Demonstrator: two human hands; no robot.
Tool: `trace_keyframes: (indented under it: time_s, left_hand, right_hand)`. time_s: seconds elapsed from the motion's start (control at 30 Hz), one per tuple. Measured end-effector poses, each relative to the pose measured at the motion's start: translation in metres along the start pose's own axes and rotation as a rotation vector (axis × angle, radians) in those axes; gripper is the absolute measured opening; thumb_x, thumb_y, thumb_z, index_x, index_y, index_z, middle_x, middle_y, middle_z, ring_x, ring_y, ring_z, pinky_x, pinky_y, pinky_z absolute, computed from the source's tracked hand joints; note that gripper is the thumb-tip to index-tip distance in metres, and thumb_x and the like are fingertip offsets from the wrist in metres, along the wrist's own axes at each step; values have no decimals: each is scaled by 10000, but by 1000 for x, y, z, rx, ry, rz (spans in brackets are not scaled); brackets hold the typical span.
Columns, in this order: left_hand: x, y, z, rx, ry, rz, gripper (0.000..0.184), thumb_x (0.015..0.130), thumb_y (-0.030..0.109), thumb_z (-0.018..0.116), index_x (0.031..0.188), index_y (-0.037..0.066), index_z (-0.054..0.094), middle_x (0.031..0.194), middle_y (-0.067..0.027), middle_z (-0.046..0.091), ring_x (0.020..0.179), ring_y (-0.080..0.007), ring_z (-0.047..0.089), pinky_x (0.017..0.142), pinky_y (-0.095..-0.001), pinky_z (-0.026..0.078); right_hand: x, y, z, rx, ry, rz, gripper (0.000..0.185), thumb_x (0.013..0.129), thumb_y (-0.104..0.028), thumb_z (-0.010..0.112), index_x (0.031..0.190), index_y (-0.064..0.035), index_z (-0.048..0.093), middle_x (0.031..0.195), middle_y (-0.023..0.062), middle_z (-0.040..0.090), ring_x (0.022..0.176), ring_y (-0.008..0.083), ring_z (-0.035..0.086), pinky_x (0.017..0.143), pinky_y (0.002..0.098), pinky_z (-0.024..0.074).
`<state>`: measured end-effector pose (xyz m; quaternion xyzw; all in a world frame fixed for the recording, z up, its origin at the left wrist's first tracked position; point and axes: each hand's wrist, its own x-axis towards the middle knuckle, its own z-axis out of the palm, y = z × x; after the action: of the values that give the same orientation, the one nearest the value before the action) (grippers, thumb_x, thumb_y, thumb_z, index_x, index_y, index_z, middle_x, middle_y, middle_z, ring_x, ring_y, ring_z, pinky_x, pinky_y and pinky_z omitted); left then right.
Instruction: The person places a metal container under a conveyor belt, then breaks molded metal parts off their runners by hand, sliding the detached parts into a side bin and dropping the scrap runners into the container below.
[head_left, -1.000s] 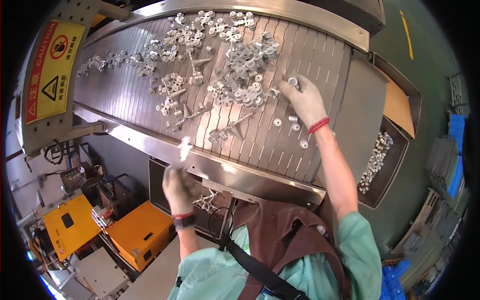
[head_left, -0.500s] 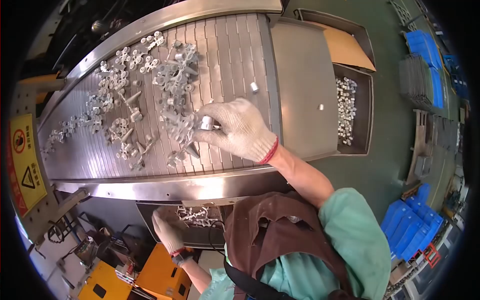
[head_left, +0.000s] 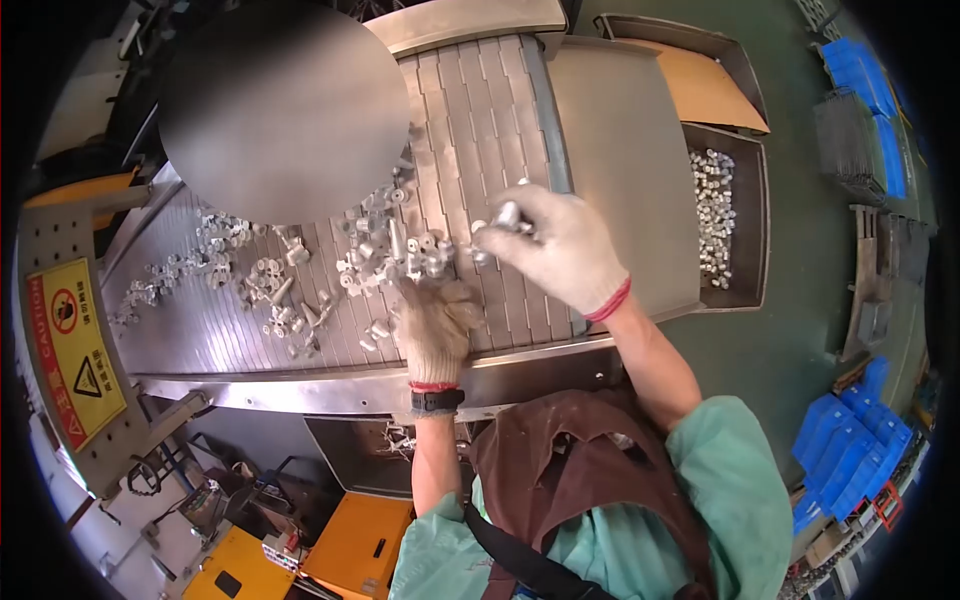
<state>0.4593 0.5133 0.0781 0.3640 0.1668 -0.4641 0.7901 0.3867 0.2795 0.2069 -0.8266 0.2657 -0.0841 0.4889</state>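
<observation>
My right hand (head_left: 565, 245), in a pale knit glove, pinches a small silver metal cylinder (head_left: 508, 215) between thumb and fingers above the slatted conveyor belt (head_left: 470, 110). Small metal pieces show close to its fingertips. My left hand (head_left: 437, 325), gloved and with a black band at the wrist, is over the belt's near side. Motion smears its fingers, so their grip is unclear. Just beyond it lies a pile of silver metal castings (head_left: 385, 245), branched, with round ends and cone-shaped pieces among them. More castings (head_left: 270, 290) are scattered further left.
A smooth metal plate (head_left: 610, 150) adjoins the belt's right end. Beyond it stands a bin (head_left: 765, 230) of small cylinders. Below the belt's near rail (head_left: 330, 390), a dark bin (head_left: 340, 450) holds branched metal pieces. A blurred round patch (head_left: 285, 115) hides the belt's upper left.
My left hand has moved from the lower bin up onto the belt by the castings. My right hand has shifted right, away from the pile, with a cylinder in its fingers.
</observation>
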Motion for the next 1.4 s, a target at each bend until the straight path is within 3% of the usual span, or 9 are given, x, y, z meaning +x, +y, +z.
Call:
trace_keyframes:
  time_s: [0.33,0.4,0.57,0.7,0.8,0.93,1.03,1.1,1.4]
  left_hand:
    - [62,189,-98,-196,329,418,644,1101,687,633,1138,47,692,858,-37,648,666,-172,482,603,-293,358]
    - [60,235,-141,55,145,323,609,1105,651,657,1236,57,677,979,-84,716,845,-181,673,679,-314,513]
    - [-8,194,-74,1203,690,585,526,1183,475,545,1410,4,600,1036,-152,731,643,-210,695,542,-319,541]
    - [-59,125,-33,816,234,222,1043,1074,912,327,1473,2,642,927,-102,753,663,-163,704,541,-273,518]
    - [-77,61,32,635,90,79,860,1114,760,407,1508,26,621,934,-85,742,670,-209,690,614,-318,567]
    - [-54,29,30,55,-73,-7,416,1133,350,638,1408,38,636,1027,-134,728,658,-254,677,586,-348,549]
    - [-30,20,40,974,40,857,337,1112,302,677,1316,38,725,930,-68,708,700,-162,654,639,-310,541]
    - [-57,18,55,480,197,315,299,1073,213,724,1297,16,742,974,-62,705,797,-140,687,706,-305,563]
    - [-89,7,43,1446,120,572,487,1152,377,602,1413,-28,671,1116,-176,769,943,-262,761,886,-401,601]
  right_hand:
    - [-10,35,-11,893,121,293,431,1094,-321,776,1341,19,683,931,44,697,773,110,659,676,274,550]
    - [-12,34,-13,965,107,275,403,1092,-299,781,1331,14,692,922,37,681,775,115,661,679,285,554]
    - [-22,32,-6,1005,-38,188,383,1055,-241,836,1330,-3,716,1058,29,696,904,116,678,791,292,576]
    - [-27,29,9,720,-179,-10,518,979,-244,921,1411,-32,733,1311,78,761,1182,178,706,1016,353,589]
    - [-11,-3,-15,516,-486,-101,606,910,-262,971,1418,-14,755,1352,217,796,1280,331,756,1125,432,568]
    - [-18,15,-19,294,-375,-189,450,962,-244,892,1313,7,766,1258,152,797,1174,298,779,1072,437,591]
    - [-18,23,4,475,-308,-24,397,1053,-311,761,1301,-2,757,1223,139,781,1070,278,794,963,409,627]
    - [-27,34,24,736,-255,258,388,1097,-342,680,1295,-16,753,1166,127,774,982,265,796,854,388,644]
    - [-76,69,59,608,-204,583,460,1083,-358,667,1259,58,752,1011,109,764,797,197,720,685,351,587]
